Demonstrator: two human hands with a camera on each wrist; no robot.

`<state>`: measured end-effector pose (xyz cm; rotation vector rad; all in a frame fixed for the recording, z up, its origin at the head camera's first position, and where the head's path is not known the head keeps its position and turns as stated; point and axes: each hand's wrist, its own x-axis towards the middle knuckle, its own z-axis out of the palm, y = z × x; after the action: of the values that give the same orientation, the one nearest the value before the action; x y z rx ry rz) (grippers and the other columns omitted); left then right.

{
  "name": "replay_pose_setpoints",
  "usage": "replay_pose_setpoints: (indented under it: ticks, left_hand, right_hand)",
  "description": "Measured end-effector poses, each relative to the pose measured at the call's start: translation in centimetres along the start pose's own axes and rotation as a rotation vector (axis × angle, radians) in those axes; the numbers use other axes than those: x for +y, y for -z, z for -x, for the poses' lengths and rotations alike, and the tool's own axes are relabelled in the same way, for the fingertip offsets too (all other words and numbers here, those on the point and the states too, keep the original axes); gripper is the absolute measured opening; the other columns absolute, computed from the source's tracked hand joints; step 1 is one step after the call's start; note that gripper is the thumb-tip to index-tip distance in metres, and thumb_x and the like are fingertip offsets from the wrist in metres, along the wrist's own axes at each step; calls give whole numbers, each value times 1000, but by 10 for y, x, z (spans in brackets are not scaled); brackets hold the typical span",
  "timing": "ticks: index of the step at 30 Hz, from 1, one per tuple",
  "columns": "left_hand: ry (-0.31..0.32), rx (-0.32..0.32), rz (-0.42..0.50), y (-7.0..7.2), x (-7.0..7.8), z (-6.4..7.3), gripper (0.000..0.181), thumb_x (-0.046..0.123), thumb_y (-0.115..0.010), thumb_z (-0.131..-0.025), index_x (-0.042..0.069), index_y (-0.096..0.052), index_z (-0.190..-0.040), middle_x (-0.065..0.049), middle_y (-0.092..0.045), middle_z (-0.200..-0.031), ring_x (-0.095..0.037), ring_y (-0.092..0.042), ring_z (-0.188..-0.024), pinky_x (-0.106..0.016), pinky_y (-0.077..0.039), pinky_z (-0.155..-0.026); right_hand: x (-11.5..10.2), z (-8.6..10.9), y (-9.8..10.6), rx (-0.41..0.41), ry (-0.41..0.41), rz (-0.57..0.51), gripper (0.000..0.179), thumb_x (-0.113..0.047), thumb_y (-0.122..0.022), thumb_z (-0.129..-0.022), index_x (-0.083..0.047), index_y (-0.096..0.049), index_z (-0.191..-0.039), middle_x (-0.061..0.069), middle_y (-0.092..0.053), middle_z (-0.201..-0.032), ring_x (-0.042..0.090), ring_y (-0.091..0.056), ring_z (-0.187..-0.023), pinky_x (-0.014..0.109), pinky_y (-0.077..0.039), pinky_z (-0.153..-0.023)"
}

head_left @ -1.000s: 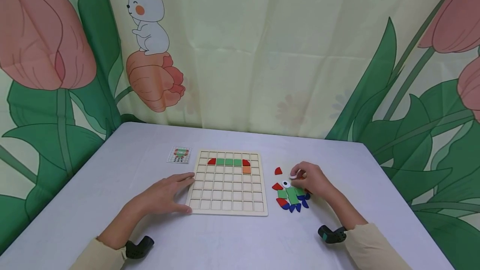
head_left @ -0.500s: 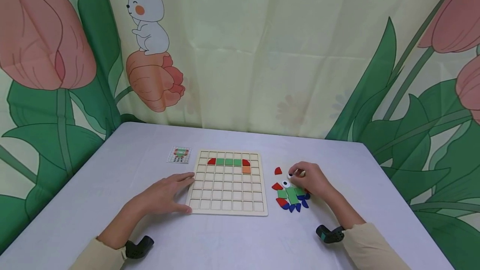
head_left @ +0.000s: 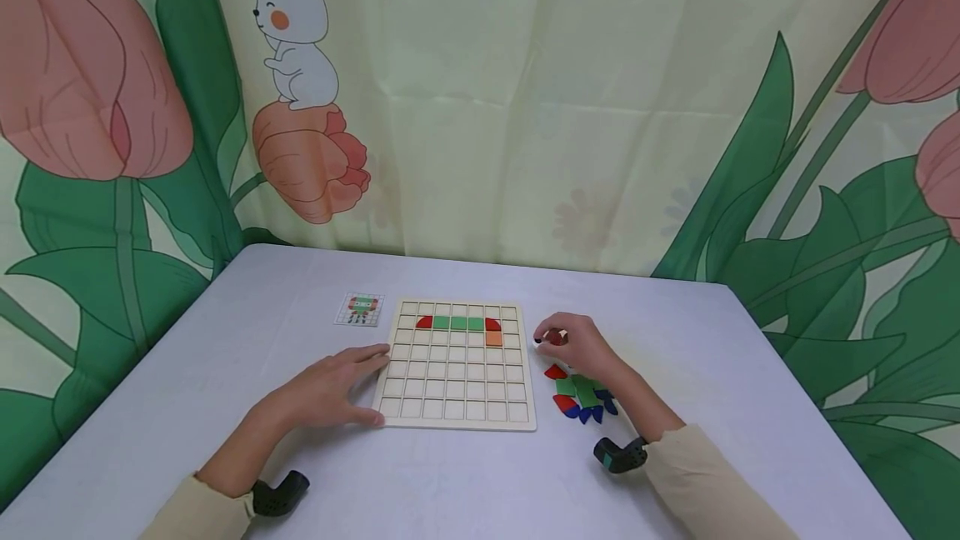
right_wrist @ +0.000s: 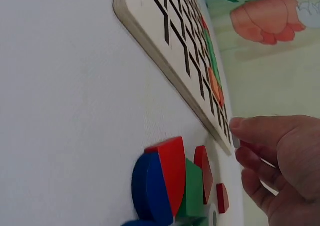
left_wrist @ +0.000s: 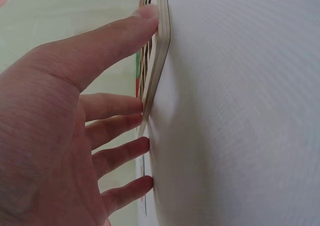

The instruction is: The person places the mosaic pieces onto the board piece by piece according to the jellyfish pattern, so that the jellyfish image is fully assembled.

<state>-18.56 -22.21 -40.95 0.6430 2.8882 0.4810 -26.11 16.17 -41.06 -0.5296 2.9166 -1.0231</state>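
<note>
A pale wooden grid board [head_left: 453, 390] lies on the table. Near its far side sit a red curved piece [head_left: 424, 322], a green row [head_left: 458, 323], another red curved piece [head_left: 492, 324] and, below that, an orange square [head_left: 493, 339]. My left hand [head_left: 330, 390] touches the board's left edge with thumb and fingers extended. Just off the right edge, my right hand [head_left: 579, 344] pinches a small round eye piece [head_left: 537, 341], white with a black dot; in the right wrist view the fingertips mostly cover this piece [right_wrist: 236, 142].
Right of the board lies a cluster of loose red, green and blue pieces [head_left: 584, 391], partly under the right hand. In the right wrist view another eye piece [right_wrist: 213, 215] is among them. A small pattern card [head_left: 359, 309] lies beyond the left hand.
My right hand has lifted the eye piece from the cluster and carried it left toward the board's right edge. My left hand has stayed at the board.
</note>
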Motion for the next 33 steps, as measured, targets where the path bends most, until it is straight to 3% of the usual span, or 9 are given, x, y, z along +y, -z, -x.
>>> replay_pose_setpoints:
  ticks: [10,19,33]
  left_hand:
    - [4,-1,12,-1,1,0,88,54,-79,-72,11,-48,-143,-4,-38,-155,-33,-37,-141,-58,-36,-108]
    - [2,3,10,-2,-1,-1,89,56,-78,-72,12,-48,-143,-3,-37,-155,-32,-37,-141,-58,-36,-108]
    - [15,2,8,-2,-1,0,90,57,-77,-71,13,-47,-144,-3,-36,-156,-32,-36,-141,-58,-35,-109]
  right_hand:
    - [-20,-17,-20,-30,56,-46,9,-10,-74,-84,-11,-73,-93,2,-69,-97,16,-59,-88,25,-52,-74]
    - [-28,-28,-34,-25,38,-64,7,-10,-76,-83,-13,-74,-88,0,-68,-93,15,-58,-85,25,-51,-73]
    - [-26,-28,-34,-4,1,-51,8,-11,-76,-83,-14,-74,-90,1,-67,-93,16,-57,-86,25,-52,-74]
